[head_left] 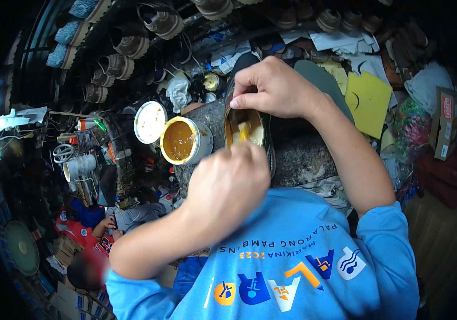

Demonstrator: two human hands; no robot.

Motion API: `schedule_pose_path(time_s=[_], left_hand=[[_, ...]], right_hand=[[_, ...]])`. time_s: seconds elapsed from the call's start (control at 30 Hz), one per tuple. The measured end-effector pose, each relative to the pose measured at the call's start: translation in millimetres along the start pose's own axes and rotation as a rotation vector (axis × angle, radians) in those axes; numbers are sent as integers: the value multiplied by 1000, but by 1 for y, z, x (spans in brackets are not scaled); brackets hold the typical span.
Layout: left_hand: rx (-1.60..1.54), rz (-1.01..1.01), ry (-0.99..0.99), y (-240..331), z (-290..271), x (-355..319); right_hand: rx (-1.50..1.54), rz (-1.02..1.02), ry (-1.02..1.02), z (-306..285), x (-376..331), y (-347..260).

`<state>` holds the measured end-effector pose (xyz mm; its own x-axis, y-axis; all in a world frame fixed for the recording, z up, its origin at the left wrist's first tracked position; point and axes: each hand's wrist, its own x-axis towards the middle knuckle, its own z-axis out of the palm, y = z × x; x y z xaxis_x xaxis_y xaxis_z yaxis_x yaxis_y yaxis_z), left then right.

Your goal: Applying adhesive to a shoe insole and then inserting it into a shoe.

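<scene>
Left hand (229, 176) has its fingers curled tight around a short yellow brush (244, 131), tip down inside a dark, low-cut shoe (267, 130). The shoe's on a mottled dark worktop (215, 114), just right of a round white tub (203, 143) of glossy amber paste (178, 141), with a smeared white round lid (150, 122) next to that. Right hand (279, 88) is pinching the shoe's upper edge between thumb and fingers. Left hand's blurry, so I can't really tell how the bristles lie. For a neat job, I'd hold that edge well back, use thin even strokes right into the corners, and wipe extra paste off on the tub's rim.
</scene>
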<state>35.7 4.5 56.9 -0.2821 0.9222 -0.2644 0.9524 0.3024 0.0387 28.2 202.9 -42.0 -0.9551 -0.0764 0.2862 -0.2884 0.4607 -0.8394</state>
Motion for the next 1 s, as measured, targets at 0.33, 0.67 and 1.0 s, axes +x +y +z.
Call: schedule_pose_path(time_s=[0.33,0.67,1.0], left_hand=[[34,-51,-23,0,-3,8],[-57,-105,-48,-8,-12,-1],[-62,-130,111,-21,56,37]], right_hand=[[56,55,24,6,-3,3],[48,79,12,3,-2,0],[48,35,35,7,-5,3]])
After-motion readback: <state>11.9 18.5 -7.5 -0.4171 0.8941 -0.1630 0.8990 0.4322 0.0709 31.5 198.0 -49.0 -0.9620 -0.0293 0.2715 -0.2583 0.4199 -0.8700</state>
